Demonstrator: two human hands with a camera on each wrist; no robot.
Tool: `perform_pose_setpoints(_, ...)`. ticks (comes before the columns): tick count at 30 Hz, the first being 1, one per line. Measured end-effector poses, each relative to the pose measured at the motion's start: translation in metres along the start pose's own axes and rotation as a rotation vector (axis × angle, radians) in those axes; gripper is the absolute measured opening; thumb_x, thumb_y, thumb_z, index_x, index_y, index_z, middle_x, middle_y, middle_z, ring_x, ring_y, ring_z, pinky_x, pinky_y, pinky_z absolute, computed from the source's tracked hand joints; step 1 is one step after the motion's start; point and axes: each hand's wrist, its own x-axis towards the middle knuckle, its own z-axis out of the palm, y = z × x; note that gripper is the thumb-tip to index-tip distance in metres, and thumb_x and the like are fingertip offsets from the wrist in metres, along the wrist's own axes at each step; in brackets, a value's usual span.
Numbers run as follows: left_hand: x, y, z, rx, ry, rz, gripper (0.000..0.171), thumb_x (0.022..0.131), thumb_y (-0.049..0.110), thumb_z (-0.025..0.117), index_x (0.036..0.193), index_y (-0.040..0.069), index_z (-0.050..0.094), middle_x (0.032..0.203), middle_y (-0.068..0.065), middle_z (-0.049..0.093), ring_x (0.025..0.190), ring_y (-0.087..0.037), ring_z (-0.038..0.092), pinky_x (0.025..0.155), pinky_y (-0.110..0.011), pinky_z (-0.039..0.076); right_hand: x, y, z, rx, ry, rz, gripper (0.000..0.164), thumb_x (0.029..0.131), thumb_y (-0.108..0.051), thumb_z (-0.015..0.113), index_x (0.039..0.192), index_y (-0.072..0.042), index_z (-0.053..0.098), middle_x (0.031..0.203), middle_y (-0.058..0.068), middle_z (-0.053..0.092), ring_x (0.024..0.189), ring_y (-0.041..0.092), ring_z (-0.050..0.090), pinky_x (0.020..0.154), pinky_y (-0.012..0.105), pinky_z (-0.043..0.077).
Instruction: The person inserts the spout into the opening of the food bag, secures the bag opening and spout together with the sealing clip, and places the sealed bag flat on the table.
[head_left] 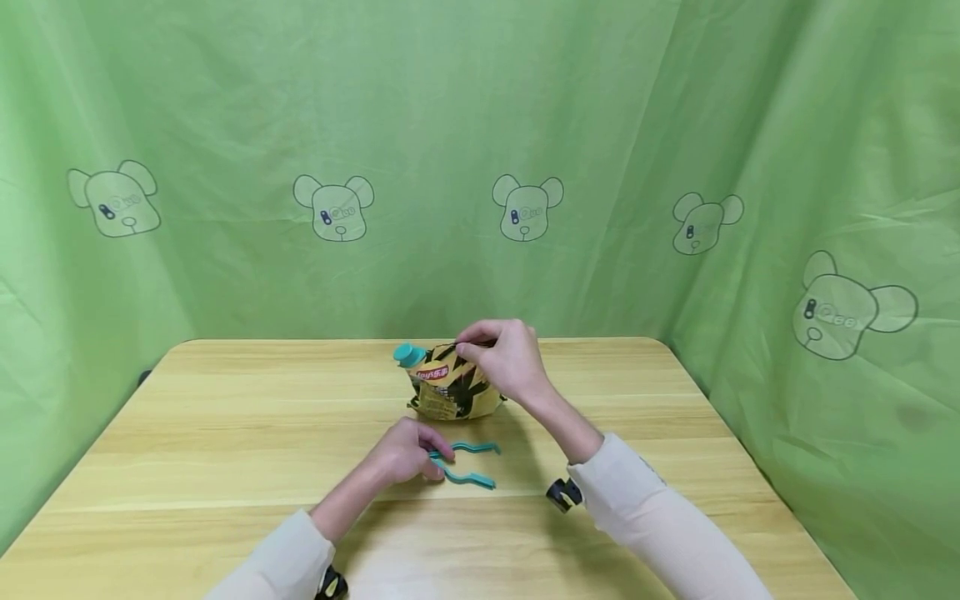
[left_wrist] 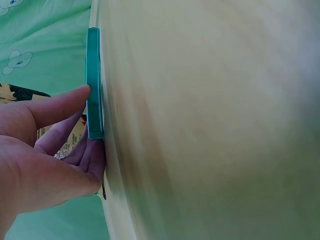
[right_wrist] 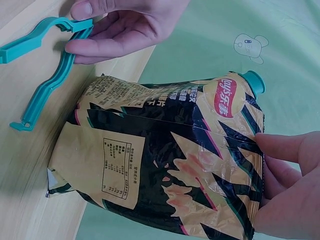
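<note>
My left hand point(head_left: 403, 452) pinches a teal bag clip point(head_left: 472, 479) at its hinge end, just above the table. The clip's two wavy arms are spread apart, as the right wrist view shows. A gold and black bag of Lay's chips point(right_wrist: 165, 160) stands upright on the table, beyond the left hand. With thumb and fingers my right hand point(head_left: 510, 358) pinches the bag's top edge. A round teal cap point(head_left: 408, 355) pokes out by the bag's top left corner; most of what it belongs to is hidden by the bag.
The light wood table point(head_left: 225, 450) runs back to a green curtain point(head_left: 450, 108) printed with mouse-head outlines. More green curtain hangs along both sides. A black wrist device point(head_left: 564, 495) shows under the right sleeve.
</note>
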Motion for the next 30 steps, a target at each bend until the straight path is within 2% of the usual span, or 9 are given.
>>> perform_pose_setpoints(9, 0.0003, -0.0026, 0.0001, 0.053, -0.001, -0.022, 0.024, 0.07, -0.003, 0.086, 0.087, 0.013, 0.08, 0.094, 0.001, 0.074, 0.088, -0.016, 0.063, 0.082, -0.034, 0.053, 0.0008, 0.0006, 0.0003, 0.005, -0.007, 0.001, 0.007, 0.089, -0.012, 0.077, 0.096, -0.012, 0.08, 0.091, 0.003, 0.079, 0.08, 0.016, 0.073, 0.07, 0.031, 0.059)
perform_pose_setpoints(21, -0.0011, -0.0025, 0.0001, 0.055, -0.001, -0.034, 0.019, 0.07, -0.001, 0.086, 0.083, 0.012, 0.079, 0.093, 0.0, 0.076, 0.092, -0.018, 0.065, 0.093, -0.047, 0.054, -0.0006, -0.0001, -0.0007, 0.008, -0.005, 0.006, 0.006, 0.089, -0.013, 0.078, 0.095, -0.013, 0.08, 0.091, 0.003, 0.079, 0.079, 0.015, 0.073, 0.069, 0.03, 0.058)
perform_pose_setpoints(23, -0.0013, -0.0026, -0.0001, 0.057, 0.0, -0.029, 0.019, 0.071, 0.0, 0.087, 0.083, 0.012, 0.079, 0.092, 0.0, 0.076, 0.092, -0.018, 0.066, 0.092, -0.045, 0.055, -0.0007, 0.0001, -0.0006, 0.006, -0.004, 0.007, 0.006, 0.089, -0.013, 0.078, 0.095, -0.013, 0.08, 0.09, 0.003, 0.079, 0.079, 0.015, 0.073, 0.068, 0.03, 0.058)
perform_pose_setpoints(30, -0.0011, -0.0024, -0.0025, 0.045, 0.005, -0.029, 0.016, 0.072, 0.0, 0.086, 0.082, 0.011, 0.08, 0.088, 0.0, 0.075, 0.083, -0.016, 0.064, 0.077, -0.031, 0.054, 0.0002, 0.0002, -0.0003, -0.002, -0.002, 0.01, 0.006, 0.089, -0.013, 0.077, 0.094, -0.013, 0.08, 0.091, 0.001, 0.079, 0.08, 0.015, 0.073, 0.071, 0.031, 0.059)
